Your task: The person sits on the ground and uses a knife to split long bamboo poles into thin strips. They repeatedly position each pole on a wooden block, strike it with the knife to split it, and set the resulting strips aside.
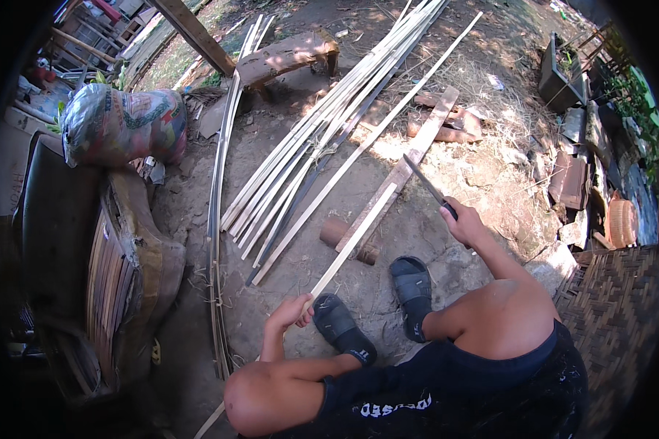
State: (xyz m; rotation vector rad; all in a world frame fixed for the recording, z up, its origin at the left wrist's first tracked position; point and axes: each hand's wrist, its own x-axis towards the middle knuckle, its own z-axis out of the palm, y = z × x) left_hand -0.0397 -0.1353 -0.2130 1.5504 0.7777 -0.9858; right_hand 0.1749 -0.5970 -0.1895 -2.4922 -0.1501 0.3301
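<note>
My left hand [290, 313] is closed round a pale split bamboo strip [353, 243]. The strip slants away to the upper right, and its far end lies over a long wooden plank [388, 189]. Behind my left hand, the strip's tail passes my left knee to the lower edge. In my right hand [464, 222] is a long-bladed knife [426, 181], gripped by its dark handle. Its blade points up and left, with the tip at the plank's right edge, beyond the strip's end. Whether the tip touches the plank, I cannot tell.
A short log [335, 233] props the plank's near part, a wooden block [460, 127] its far part. Left of it lies a tied bundle of bamboo strips [322, 135]. A low bench [285, 57], a stuffed sack [124, 124] and a woven mat [611, 322] surround the ground.
</note>
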